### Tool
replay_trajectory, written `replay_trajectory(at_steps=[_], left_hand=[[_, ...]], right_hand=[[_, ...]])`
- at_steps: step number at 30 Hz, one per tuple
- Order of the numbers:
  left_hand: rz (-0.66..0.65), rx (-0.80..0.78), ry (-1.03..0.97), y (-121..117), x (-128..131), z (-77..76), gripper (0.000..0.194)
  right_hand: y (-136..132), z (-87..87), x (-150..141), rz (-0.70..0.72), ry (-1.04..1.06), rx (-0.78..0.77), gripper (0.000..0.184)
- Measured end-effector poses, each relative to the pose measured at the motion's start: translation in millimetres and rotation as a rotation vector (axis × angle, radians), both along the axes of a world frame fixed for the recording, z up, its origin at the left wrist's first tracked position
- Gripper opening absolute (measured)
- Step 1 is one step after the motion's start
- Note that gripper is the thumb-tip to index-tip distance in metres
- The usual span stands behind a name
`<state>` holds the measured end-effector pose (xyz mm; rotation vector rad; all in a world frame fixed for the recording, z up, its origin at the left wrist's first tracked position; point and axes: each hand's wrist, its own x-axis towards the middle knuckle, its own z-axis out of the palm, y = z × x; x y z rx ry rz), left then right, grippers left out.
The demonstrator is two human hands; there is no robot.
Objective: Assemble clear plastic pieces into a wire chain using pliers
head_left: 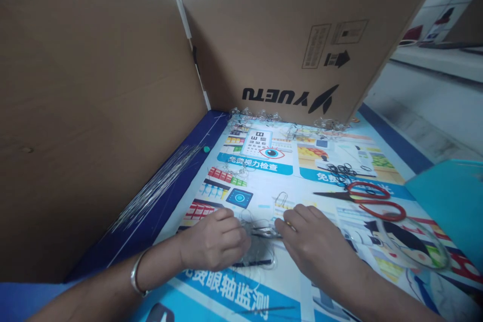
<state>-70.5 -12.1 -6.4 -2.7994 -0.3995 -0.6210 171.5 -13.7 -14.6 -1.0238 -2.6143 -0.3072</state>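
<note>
My left hand (217,239), with a bangle at the wrist, is closed in a pinch on thin clear or silvery wire (272,263), which loops out beside the fingers. Close to its right, my right hand (311,236) is closed round small pliers (266,232). Their metal jaws point left at the wire; the palm hides most of the handles. Whether the jaws grip the wire is too blurred to tell. Beyond my hands lies a small bent wire loop (281,198). Red-handled scissors (372,198) rest to the right, blades pointing left.
Tall cardboard panels (271,50) stand at the left and back. A bundle of straight wires (158,186) lies along the left panel. Black rings (339,171), clear wire coils (260,114), a transparent round lid or ring (445,256) and a turquoise container (449,196) are on the printed sheet.
</note>
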Motion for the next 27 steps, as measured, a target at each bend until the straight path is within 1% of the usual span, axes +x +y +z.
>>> replay_trajectory(at_steps=[5, 11, 16, 21, 27], left_hand=[[0.007, -0.005, 0.008, 0, 0, -0.6, 0.013], [-0.003, -0.003, 0.021, 0, 1, -1.2, 0.011], [0.006, -0.051, 0.026, 0, 1, -2.1, 0.014], [0.01, -0.102, 0.036, 2, 0, -2.6, 0.011], [0.025, -0.162, 0.053, 6, 2, -4.2, 0.011]], right_hand=[[-1, 1.5, -2, -0.011, 0.011, -0.013, 0.015], [-7, 2.2, -7, -0.011, -0.056, 0.091, 0.018], [-7, -0.1, -5, -0.091, -0.05, 0.117, 0.02], [-5, -6.5, -2, -0.149, -0.043, 0.033, 0.016], [0, -10.7, 1, -0.162, 0.016, -0.082, 0.014]])
